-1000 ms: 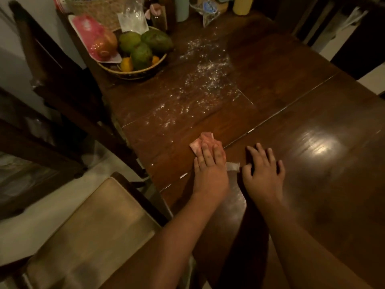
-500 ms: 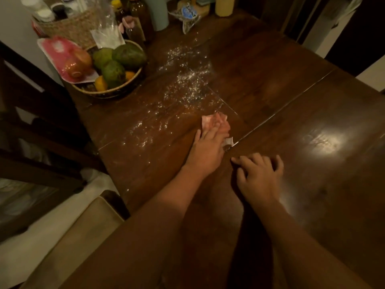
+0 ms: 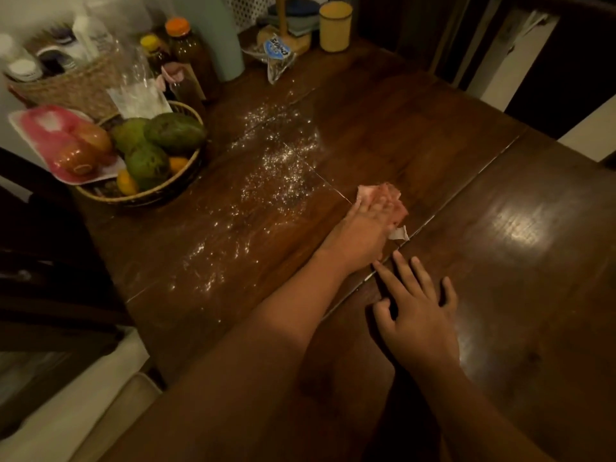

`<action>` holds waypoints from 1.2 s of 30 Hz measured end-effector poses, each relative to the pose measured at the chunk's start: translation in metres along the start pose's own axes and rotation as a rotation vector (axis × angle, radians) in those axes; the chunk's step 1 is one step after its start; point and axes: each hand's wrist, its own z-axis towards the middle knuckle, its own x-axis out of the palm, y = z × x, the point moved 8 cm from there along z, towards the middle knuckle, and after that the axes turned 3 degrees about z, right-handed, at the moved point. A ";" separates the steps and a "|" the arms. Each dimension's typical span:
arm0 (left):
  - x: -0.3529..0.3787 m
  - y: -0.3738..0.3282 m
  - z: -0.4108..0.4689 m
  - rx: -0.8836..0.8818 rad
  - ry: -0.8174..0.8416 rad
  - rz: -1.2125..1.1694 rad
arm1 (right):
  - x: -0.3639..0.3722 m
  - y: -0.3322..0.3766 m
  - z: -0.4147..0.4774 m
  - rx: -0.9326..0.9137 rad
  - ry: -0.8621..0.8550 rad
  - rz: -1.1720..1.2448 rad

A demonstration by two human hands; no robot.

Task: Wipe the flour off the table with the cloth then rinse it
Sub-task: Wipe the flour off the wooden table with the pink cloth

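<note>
pink cloth (image 3: 383,192) lies flat on the dark wooden desk (image 3: 500,201), pinned under the left hand (image 3: 358,236), whose fingers (image 3: 378,210) lie straight and close together on top of it. the flour (image 3: 276,171) starts just left of the cloth and runs as a long diagonal streak toward the far bottles (image 3: 186,51). the right hand (image 3: 416,318) rests flat beside the left wrist, fingers spread, holding nothing. the left hand is nearer, so the next stroke likely sweeps leftward.
</note>
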 end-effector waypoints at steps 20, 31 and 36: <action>-0.021 0.094 -0.014 -0.423 -0.128 -0.169 | 0.000 -0.003 0.000 0.013 0.031 0.026; -0.041 0.091 -0.061 -0.224 -0.049 -0.377 | -0.018 0.004 0.014 0.071 -0.017 0.054; -0.100 0.156 -0.064 -0.455 -0.360 -0.691 | -0.010 0.061 0.107 -0.091 0.037 0.074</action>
